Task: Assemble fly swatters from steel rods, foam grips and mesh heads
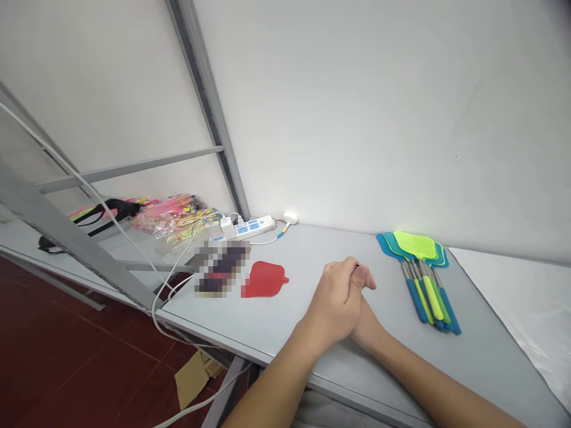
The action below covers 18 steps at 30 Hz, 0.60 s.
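My left hand [341, 297] and my right hand [366, 318] are clasped together above the front of the grey table. Closed fingers of the left wrap over the right, which is mostly hidden behind it. A tiny dark spot shows between the fingers, too small to name. To their right lies a fanned pile of fly swatters [430, 291], with yellow-green and blue heads toward the wall and coloured grips toward me. On the left, apart from the hands, a red fly swatter head [266, 279] lies flat without a handle. Beside it is a pixelated dark item [218, 276].
A white power strip [254, 226] with plugs and cables stands against the wall. Clear bags of colourful items [173, 217] lie beyond the grey metal frame [214, 101]. A white sheet [513, 309] covers the right side. Cardboard [191, 380] lies on the red floor.
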Motion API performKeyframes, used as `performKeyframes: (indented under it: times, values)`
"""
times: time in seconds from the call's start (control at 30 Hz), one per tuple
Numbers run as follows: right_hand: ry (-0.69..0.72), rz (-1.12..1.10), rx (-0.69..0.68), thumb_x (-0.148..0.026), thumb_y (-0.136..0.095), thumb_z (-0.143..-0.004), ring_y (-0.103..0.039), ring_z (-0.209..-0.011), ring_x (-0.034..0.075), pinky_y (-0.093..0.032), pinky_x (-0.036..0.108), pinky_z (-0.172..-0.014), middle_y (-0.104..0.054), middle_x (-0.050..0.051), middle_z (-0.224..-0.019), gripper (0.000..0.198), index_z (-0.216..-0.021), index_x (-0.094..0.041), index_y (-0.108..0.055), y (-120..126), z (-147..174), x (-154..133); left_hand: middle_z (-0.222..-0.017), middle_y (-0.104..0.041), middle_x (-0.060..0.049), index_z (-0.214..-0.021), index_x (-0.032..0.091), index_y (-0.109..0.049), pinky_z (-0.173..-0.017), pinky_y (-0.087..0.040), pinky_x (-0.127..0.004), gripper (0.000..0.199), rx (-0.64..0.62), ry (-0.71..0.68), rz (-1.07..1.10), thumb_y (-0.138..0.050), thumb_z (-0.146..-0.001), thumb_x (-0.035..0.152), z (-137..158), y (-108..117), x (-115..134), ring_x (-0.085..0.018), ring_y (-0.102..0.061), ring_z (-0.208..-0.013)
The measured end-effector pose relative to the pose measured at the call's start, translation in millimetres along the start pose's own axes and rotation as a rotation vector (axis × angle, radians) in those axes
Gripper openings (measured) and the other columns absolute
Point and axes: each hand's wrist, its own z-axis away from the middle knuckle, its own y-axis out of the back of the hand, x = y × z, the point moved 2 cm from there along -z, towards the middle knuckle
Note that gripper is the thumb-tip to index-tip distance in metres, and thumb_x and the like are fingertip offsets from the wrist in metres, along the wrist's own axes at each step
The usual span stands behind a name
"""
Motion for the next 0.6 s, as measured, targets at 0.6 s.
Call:
performKeyframes:
  times: [0.6]
  values:
    - [0.149, 0.155, -0.087, -0.027, -0.038, -0.096, -0.055, -0.096, 0.021, -0.051, 0.038, -0.083, -0.054, 0.006, -0.1, 0.02, -0.111, -0.024, -0.05, -5.1, -0.4, -2.7, -0.079, -0.059, 0.002, -0.076, 0.022, -0.057, -0.118, -0.009, -0.044, 0.041, 0.054, -0.119, -0.114, -0.025, -0.102, 0.026, 8.0, 0.8, -19.1, -0.013, -0.055, -0.081]
